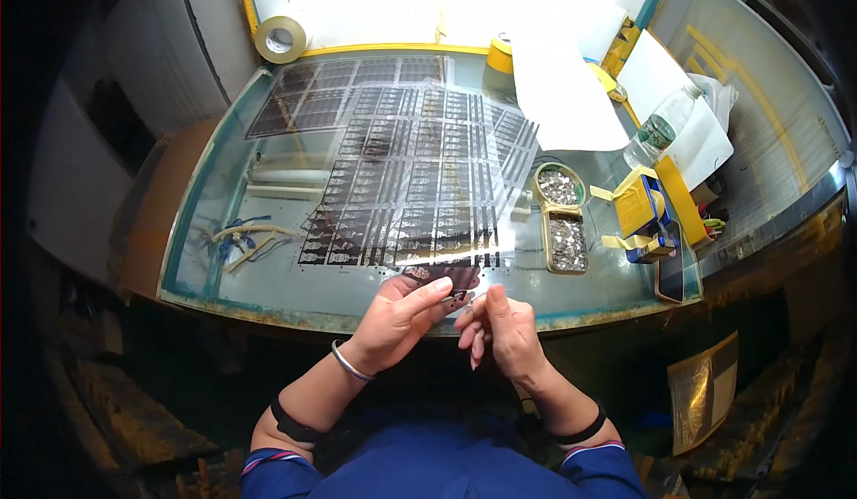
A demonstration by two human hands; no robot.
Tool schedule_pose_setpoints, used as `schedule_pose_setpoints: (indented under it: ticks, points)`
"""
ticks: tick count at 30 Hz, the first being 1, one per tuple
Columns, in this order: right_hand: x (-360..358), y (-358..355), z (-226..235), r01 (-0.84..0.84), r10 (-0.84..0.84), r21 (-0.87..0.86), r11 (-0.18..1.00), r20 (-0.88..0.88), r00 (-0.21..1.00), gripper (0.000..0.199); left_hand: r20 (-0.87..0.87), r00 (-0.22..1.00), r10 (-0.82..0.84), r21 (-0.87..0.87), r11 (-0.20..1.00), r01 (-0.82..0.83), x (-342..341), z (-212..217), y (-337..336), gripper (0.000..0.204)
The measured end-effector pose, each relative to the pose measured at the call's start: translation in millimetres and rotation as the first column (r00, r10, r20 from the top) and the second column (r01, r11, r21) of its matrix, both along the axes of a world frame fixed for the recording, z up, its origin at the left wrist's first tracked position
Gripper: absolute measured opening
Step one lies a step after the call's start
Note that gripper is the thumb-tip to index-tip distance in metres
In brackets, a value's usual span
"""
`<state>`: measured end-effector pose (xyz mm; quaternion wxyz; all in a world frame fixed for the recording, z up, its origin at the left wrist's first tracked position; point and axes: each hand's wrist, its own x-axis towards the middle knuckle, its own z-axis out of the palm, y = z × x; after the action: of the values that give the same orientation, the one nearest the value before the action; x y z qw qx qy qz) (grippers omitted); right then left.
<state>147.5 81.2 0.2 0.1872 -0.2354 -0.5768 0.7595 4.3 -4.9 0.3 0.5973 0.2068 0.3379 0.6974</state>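
My left hand (403,313) is closed on a small dark printed film piece (461,277), its thumb lying over the near edge. The piece is held just above the table's front edge. Close beside it on the right is my right hand (511,331), thumb raised and fingers curled in. Something small may be at its fingertips, near the film's right corner, but I cannot make it out. Beyond both hands, large transparent film sheets (402,173) with dark repeated patterns lie overlapping on the glass tabletop (268,298).
Right of the sheets are a round tin (560,185) and a rectangular tin (566,242) of small silvery pieces. A tape dispenser (638,206), phone (671,278) and plastic bottle (659,131) stand farther right. A tape roll (280,39) is back left; cord scraps (243,242) lie left.
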Motion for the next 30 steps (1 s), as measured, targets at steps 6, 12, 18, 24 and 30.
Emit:
schedule_pose_setpoints:
  ticks: [6, 12, 18, 24, 30]
  points:
    - [-4.6, 0.8, -3.6, -0.060, 0.058, 0.099, 0.993, 0.023, 0.998, 0.028, -0.031, 0.999, -0.021, -0.022, 1.000, 0.021, 0.7, -3.3, 0.1, 0.024]
    - [-6.3, 0.1, -3.7, -0.059, 0.053, 0.110, 0.992, 0.053, 0.997, 0.036, -0.024, 1.000, -0.004, -0.042, 0.999, 0.003, 0.2, 2.8, 0.9, 0.023]
    - [-4.3, 12.2, -9.4, -0.161, 0.154, -0.041, 0.986, -0.140, 0.978, 0.042, 0.415, 0.902, 0.120, -0.106, 0.991, -0.083, -50.2, 26.5, -38.0, 0.016]
    - [19.4, 45.0, 5.6, -0.017, -0.059, -0.334, 0.942, -0.217, 0.974, 0.078, -0.019, 0.975, 0.223, -0.256, 0.941, -0.221, -104.8, 60.4, -137.4, 0.052]
    - [25.0, 48.8, -3.5, -0.108, 0.083, -0.185, 0.977, -0.137, 0.987, 0.073, -0.678, 0.710, 0.189, -0.378, 0.739, -0.557, -156.7, 42.3, -214.4, 0.050]
